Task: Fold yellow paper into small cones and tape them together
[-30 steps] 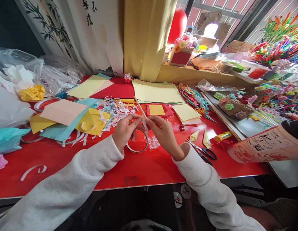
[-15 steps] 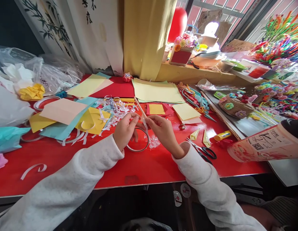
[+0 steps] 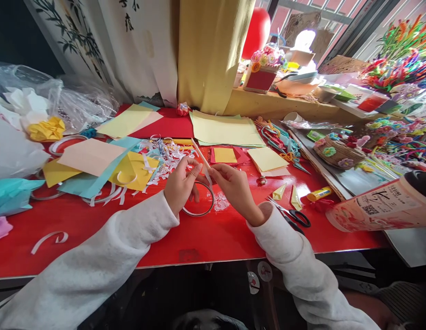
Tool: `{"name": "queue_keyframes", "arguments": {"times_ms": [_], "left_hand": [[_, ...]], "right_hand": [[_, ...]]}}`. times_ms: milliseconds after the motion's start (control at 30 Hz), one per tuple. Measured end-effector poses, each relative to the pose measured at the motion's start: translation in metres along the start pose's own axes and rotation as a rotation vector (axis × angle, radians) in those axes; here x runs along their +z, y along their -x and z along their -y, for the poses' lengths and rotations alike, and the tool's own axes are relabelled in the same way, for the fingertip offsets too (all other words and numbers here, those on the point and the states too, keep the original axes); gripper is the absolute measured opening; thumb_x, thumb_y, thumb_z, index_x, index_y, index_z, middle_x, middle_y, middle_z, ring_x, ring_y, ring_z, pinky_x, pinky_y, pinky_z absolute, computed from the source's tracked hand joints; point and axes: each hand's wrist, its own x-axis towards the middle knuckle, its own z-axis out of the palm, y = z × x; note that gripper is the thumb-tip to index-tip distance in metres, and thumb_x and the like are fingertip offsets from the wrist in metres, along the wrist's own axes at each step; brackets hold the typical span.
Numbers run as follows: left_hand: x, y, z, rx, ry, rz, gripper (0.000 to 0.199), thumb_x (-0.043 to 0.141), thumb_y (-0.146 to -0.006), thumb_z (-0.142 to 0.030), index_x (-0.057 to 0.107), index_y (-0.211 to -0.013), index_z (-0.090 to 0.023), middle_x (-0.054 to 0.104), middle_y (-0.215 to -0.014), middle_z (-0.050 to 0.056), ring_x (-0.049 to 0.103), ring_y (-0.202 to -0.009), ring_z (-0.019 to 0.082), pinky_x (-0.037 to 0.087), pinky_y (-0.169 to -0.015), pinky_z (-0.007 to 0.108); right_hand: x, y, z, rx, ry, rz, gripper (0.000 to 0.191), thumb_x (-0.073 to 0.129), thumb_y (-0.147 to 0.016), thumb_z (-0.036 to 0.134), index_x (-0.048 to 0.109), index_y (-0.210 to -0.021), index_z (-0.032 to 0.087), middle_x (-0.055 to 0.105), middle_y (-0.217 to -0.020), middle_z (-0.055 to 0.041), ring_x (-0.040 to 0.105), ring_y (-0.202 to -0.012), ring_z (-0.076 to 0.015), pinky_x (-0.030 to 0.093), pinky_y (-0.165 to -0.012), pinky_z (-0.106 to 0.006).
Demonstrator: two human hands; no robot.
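Note:
A thin pale paper strip (image 3: 201,154) slants up between my hands. My right hand (image 3: 235,189) pinches its lower end between thumb and fingers. Close beside it, my left hand (image 3: 182,183) has its thumb and forefinger together near the strip; whether anything is between them is too small to tell. A roll of tape (image 3: 213,201) hangs or stands just below my fingers, with a narrow tape piece rising from it toward my right hand. Scissors (image 3: 293,216) with black handles lie right of my right wrist, near two small folded yellow papers (image 3: 279,192).
Coloured sheets (image 3: 92,156) and white paper shreds (image 3: 171,160) lie at the left and centre. Pale yellow sheets (image 3: 226,130) are at the back. On the right are a glue stick (image 3: 319,194), a large cup (image 3: 381,205) and a decorated basket (image 3: 340,152). Plastic bags (image 3: 16,142) fill the far left.
The whole view has shifted slightly. My left hand's knuckles have risen a little, while my right hand keeps its pinch on the strip.

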Motion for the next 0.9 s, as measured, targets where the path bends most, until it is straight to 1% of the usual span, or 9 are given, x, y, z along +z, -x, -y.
{"name": "queue_keyframes", "arguments": {"times_ms": [200, 367, 533, 700, 900], "left_hand": [[0.0004, 0.0014, 0.0003, 0.009, -0.098, -0.017, 0.025, 0.039, -0.086, -0.047, 0.036, -0.085, -0.022, 0.063, -0.059, -0.004, 0.046, -0.027, 0.007, 0.033, -0.031, 0.018], [0.0005, 0.0024, -0.0015, 0.008, -0.16, -0.02, 0.023, 0.037, -0.087, -0.043, 0.037, -0.081, -0.021, 0.063, -0.058, -0.005, 0.043, -0.026, 0.006, 0.035, -0.035, 0.018], [0.0009, 0.0015, -0.0023, -0.005, -0.165, -0.031, 0.021, 0.036, -0.088, -0.039, 0.038, -0.079, -0.02, 0.063, -0.058, -0.004, 0.042, -0.026, 0.006, 0.032, -0.035, 0.019], [0.001, 0.0017, -0.0028, -0.03, -0.157, -0.049, 0.021, 0.035, -0.088, -0.037, 0.038, -0.077, -0.02, 0.064, -0.059, -0.003, 0.041, -0.026, 0.006, 0.029, -0.035, 0.02], [-0.0001, 0.0003, -0.0014, -0.057, -0.101, -0.061, 0.02, 0.034, -0.088, -0.036, 0.035, -0.075, -0.02, 0.065, -0.065, -0.003, 0.042, -0.026, 0.005, 0.029, -0.035, 0.02]], "right_hand": [[0.0013, -0.0008, -0.003, -0.016, 0.029, -0.017, 0.022, 0.046, -0.086, 0.031, 0.062, -0.082, 0.016, 0.063, -0.067, -0.0012, 0.057, -0.06, -0.0113, 0.044, -0.055, -0.021], [0.0018, -0.0008, -0.0044, -0.017, 0.031, -0.017, 0.022, 0.046, -0.086, 0.032, 0.062, -0.083, 0.016, 0.063, -0.067, -0.0012, 0.058, -0.061, -0.0113, 0.044, -0.055, -0.021], [0.0012, -0.0006, -0.0012, -0.006, 0.01, -0.013, 0.021, 0.047, -0.085, 0.03, 0.062, -0.082, 0.016, 0.065, -0.069, -0.0017, 0.061, -0.062, -0.0116, 0.046, -0.057, -0.022], [0.0016, -0.0007, 0.0004, 0.02, -0.071, -0.013, 0.019, 0.048, -0.084, 0.03, 0.062, -0.082, 0.017, 0.066, -0.07, -0.0017, 0.063, -0.064, -0.0119, 0.049, -0.058, -0.021], [0.0002, -0.002, -0.004, 0.051, -0.142, -0.04, 0.021, 0.048, -0.084, 0.036, 0.061, -0.084, 0.019, 0.066, -0.07, -0.0018, 0.065, -0.066, -0.0136, 0.053, -0.063, -0.026]]}}
